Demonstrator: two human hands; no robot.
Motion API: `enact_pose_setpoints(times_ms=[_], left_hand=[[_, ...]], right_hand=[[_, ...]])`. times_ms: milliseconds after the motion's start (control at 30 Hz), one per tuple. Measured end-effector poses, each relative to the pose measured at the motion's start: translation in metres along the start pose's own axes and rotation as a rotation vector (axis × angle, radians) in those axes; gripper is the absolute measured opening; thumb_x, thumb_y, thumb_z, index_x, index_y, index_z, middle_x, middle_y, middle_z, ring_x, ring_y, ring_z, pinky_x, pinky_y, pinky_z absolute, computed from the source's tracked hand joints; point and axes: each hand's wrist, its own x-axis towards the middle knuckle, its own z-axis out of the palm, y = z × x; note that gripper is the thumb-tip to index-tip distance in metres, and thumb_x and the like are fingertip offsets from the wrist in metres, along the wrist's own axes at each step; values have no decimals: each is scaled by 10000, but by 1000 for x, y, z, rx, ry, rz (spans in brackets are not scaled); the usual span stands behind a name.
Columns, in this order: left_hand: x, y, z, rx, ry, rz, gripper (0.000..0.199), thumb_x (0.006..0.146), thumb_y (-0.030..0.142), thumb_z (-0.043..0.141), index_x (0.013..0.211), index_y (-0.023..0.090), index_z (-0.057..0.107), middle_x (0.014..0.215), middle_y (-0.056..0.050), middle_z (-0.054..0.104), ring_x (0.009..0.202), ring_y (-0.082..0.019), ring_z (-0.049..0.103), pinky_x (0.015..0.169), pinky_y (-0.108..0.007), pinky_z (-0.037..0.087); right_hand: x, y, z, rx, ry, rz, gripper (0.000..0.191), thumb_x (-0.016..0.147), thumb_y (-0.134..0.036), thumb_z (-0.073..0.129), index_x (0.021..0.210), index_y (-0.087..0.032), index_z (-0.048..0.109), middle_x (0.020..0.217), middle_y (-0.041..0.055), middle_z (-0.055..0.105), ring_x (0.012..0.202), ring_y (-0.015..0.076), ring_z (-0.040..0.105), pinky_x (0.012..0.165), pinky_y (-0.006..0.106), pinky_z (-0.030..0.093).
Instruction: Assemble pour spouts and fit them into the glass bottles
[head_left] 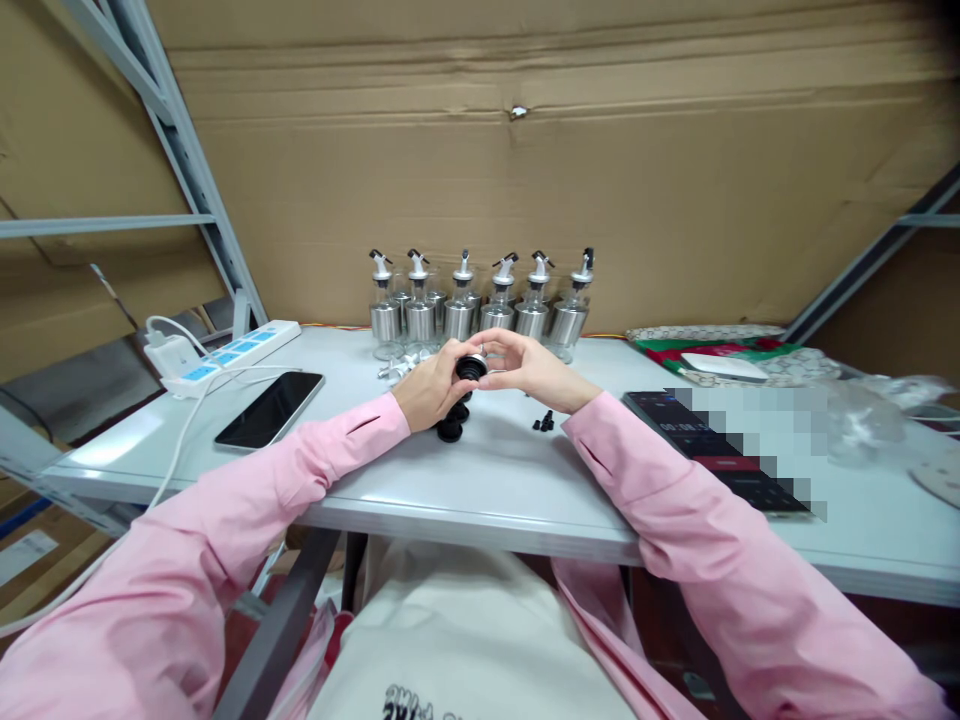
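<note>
Between my two hands, above the middle of the table, is a round black ribbed stopper (471, 368) with a silvery edge. My left hand (435, 385) grips it from the left, fingers closed. From the right, my right hand (517, 365) pinches its rim between thumb and fingers. Below my left hand lie several black stoppers (450, 430), partly hidden by it. Small silver pourer parts (397, 368) lie just behind my left hand. To the right of my hands sits a little group of small black pieces (545, 421).
Glass-and-steel oil bottles (459, 318) with pourer tops stand in rows at the back. On the left are a phone (271, 410), a power strip (232, 358) and a white cable. A tablet-like device (720, 450), a patterned cloth (720, 350) and clear plastic bags (862, 420) lie right.
</note>
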Motion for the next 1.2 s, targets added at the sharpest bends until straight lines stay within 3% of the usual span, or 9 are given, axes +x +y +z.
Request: enact_pose_setpoints(times_ms=[367,467,567,700,867,1033,1200], left_hand=[[1,0,2,28,-11,-1,380,927,487,258,1085,162,374,929,-74,508,752,-158,558,650,-276,442],[1,-3,1,1,-45,-49,403,921,499,264,1096,160,395,959,-84,534,785,-167,569,681,-284,448],[0,-6,0,-17,-63,-131,441,909,526,274,1103,157,418,975,-85,566,797,-173,582,701,-288,454],[0,-5,-1,-17,-79,-214,464,908,521,269,1147,154,420,954,-72,589,767,-167,590,721,-292,460],[1,-1,-1,-11,-96,-262,430,891,470,327,1151,141,424,971,-79,586,746,-167,593,716,-298,462],[1,-1,-2,-41,-75,-210,409,858,356,313,1176,118,412,973,-88,584,762,-173,583,713,-301,456],[2,3,-5,-76,-78,-260,332,830,298,364,1117,150,439,932,-56,587,748,-153,578,727,-279,454]], right_hand=[[-1,-2,0,-31,-43,21,451,580,-183,742,984,-224,548,1062,26,577,842,137,571,762,307,490],[0,-2,2,-58,-59,32,459,579,-199,735,995,-223,543,1061,30,577,895,162,563,788,325,476],[0,-3,3,-142,15,9,418,595,-235,723,978,-215,555,1096,39,559,955,179,538,840,342,447],[1,-1,2,-259,131,-32,336,623,-282,704,910,-198,550,966,29,558,795,141,529,778,334,449],[2,5,1,-237,83,-51,308,658,-254,663,917,-195,508,732,-22,540,635,114,526,632,284,445],[2,6,2,-160,71,-31,307,662,-208,647,923,-196,486,671,-28,580,637,127,587,646,284,463],[2,5,1,-85,16,-14,309,656,-192,639,930,-192,495,704,-8,638,702,154,638,715,313,494]])
